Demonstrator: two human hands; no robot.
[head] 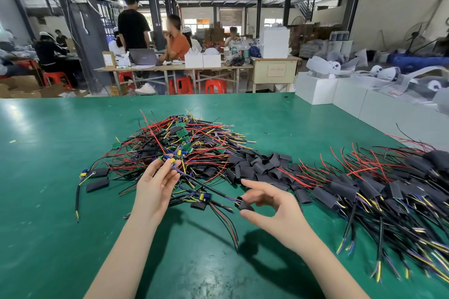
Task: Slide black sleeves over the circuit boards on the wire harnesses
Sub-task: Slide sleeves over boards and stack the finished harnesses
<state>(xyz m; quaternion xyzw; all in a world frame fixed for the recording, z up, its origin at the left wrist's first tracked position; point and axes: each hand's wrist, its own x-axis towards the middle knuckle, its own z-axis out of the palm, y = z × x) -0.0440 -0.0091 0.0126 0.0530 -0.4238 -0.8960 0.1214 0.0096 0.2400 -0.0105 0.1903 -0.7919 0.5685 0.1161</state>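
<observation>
your right hand [274,206] sits nearest the bench's near edge, thumb and fingers curled around a black sleeve [244,205], cable end poking into it; your left hand [156,182] pinches a circuit board [166,159] at the fingertips, raised over the harness pile [179,145] mid-bench; loose sleeves [262,165] heaped just right of the pile; sleeved harnesses [379,189] spread along the green bench [48,177] toward its right edge

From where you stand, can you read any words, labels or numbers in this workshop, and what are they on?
None can be read.
Pale paper sign on the beige cabinet: marks too blurred.
Label on the brown cardboard box: too small.
Logo on the grey laptop lid: too small.
Red-edged label on the white boxes: blurred.
</observation>
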